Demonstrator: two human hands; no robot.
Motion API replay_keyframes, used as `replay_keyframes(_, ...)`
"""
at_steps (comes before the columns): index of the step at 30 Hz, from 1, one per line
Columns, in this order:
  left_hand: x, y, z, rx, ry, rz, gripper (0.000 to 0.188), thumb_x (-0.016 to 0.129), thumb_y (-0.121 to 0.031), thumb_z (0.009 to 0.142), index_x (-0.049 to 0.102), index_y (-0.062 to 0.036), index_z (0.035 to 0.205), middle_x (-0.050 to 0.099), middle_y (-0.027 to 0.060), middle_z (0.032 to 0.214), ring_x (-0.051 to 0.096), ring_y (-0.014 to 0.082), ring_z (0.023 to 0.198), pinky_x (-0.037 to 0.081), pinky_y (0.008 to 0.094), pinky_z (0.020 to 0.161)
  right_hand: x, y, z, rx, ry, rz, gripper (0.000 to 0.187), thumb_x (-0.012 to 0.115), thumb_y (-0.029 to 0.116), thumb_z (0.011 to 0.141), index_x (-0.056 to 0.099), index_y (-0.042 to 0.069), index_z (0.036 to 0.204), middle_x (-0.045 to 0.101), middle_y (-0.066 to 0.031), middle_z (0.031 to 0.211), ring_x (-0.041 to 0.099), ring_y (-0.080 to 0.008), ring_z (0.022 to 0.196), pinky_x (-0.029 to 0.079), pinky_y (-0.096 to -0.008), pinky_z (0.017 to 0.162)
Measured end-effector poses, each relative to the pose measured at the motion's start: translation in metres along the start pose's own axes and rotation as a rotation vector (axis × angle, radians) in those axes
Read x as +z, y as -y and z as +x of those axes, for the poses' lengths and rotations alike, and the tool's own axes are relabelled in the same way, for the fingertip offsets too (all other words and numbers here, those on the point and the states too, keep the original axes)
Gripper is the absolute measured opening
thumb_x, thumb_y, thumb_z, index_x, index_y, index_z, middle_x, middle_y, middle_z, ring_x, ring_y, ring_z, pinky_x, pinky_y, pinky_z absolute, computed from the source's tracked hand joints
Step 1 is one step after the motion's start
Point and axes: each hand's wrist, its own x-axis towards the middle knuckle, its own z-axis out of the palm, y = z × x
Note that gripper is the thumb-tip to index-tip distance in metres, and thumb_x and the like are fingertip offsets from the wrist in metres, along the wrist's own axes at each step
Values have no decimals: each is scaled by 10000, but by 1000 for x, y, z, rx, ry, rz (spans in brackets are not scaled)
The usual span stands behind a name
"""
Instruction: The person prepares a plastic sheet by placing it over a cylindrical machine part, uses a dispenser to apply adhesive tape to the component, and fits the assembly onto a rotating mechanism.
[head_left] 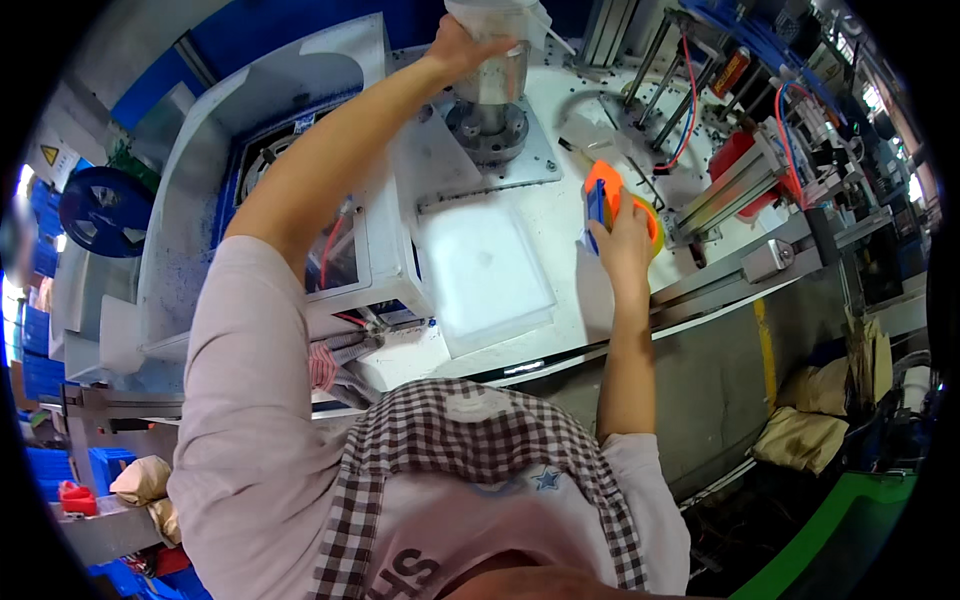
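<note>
Orange-and-blue hand tool [604,176], angular and seemingly plastic, is clamped in the right hand's [626,238] fingers above the smooth white worktop [567,262], while the left hand [462,48] touches a translucent, rounded vessel [492,16], its fingertips too hidden to tell their grip. This looks like a holding step; the next move would call for steadying the vessel.
</note>
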Motion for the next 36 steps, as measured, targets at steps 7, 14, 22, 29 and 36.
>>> replay_keyframes(7, -12, 12, 7, 167, 132, -104, 1085, 773, -559, 628, 259, 126, 1294, 434, 277, 1295, 479, 346, 1186, 426, 386, 975, -5, -3, -4, 11, 36, -83, 628, 663, 214, 795, 378, 75, 1336, 620, -207, 971, 611, -356, 912, 476, -443, 760)
replay_keyframes(14, 4, 30, 9, -8, -166, -11, 1050, 739, -608, 636, 318, 131, 1251, 456, 301, 1250, 478, 367, 1181, 409, 430, 969, -38, 43, -24, -49, -182, 1279, 429, 442, 99, 928, 380, -36, 1331, 509, -155, 1262, 524, -223, 1130, 429, -344, 947)
replay_keyframes(22, -20, -62, -112, 286, 91, 344, 475, 502, -463, 909, 568, -53, 1140, 628, 94, 1072, 599, 217, 979, 469, 325, 806, -82, 26, -73, -39, 4, 1915, 415, 407, 260, 965, 453, -16, 1270, 574, -158, 1179, 575, -224, 1070, 470, -346, 914)
replay_keyframes(29, -13, -176, -207, -13, 410, -138, 521, 458, -565, 893, 613, -89, 1037, 589, -1, 834, 534, 86, 772, 413, 250, 717, -102, 31, -100, -362, -86, 1518, 449, 584, 240, 889, 482, -18, 1242, 600, -80, 978, 545, -105, 827, 444, -225, 721)
replay_keyframes(36, -8, -175, -212, -55, 380, -155, 481, 530, -556, 867, 657, -100, 947, 591, -11, 746, 532, 76, 712, 401, 228, 653, -109, 38, -114, -393, -149, 1295, 417, 644, 140, 829, 529, 28, 1214, 550, 16, 719, 442, -31, 625, 333, -170, 566)
